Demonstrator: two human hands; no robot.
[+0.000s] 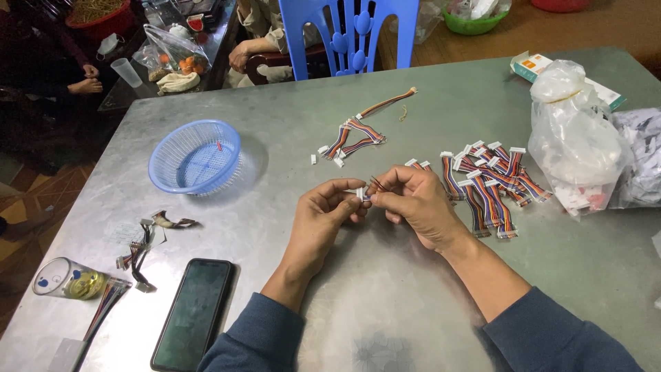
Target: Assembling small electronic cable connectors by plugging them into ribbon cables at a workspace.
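We see the left hand (329, 207) and right hand (413, 200) meeting over the metal surface (385, 289), both pinched on one small white connector (360, 194) with coloured wires, just left of the pile of rainbow ribbon cables (490, 182); blue basket (195, 156) farther left.

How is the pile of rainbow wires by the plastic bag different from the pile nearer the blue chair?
The pile by the plastic bag holds many more cables than the pile nearer the blue chair. It lies right of the right hand, beside the plastic bag; the smaller one lies out on bare table, past both hands. Loose white connectors lie around the smaller pile. Both are short multicoloured ribbon cables with white connectors.
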